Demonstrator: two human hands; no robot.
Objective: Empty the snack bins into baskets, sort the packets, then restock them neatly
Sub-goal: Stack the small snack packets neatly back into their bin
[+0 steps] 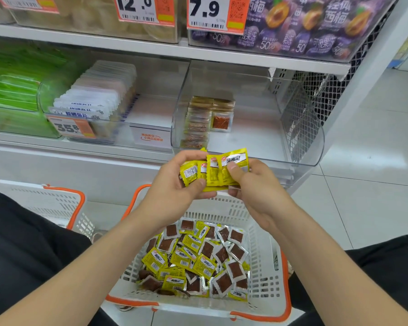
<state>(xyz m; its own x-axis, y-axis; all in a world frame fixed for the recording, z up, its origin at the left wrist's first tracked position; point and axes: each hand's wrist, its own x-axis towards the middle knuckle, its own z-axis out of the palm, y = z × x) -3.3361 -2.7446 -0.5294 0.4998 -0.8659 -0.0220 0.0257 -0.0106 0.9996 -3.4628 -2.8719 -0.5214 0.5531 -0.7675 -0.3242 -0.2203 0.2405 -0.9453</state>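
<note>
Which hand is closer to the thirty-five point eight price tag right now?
Left. The left hand is below and right of the price tag; the right hand sits farther right. Both hold the yellow packets.

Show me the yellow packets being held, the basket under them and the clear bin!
yellow packets (213,175): head view, middle of the held bunch.
basket (264,278): head view, its right wall.
clear bin (252,135): head view, bare floor inside.
</note>
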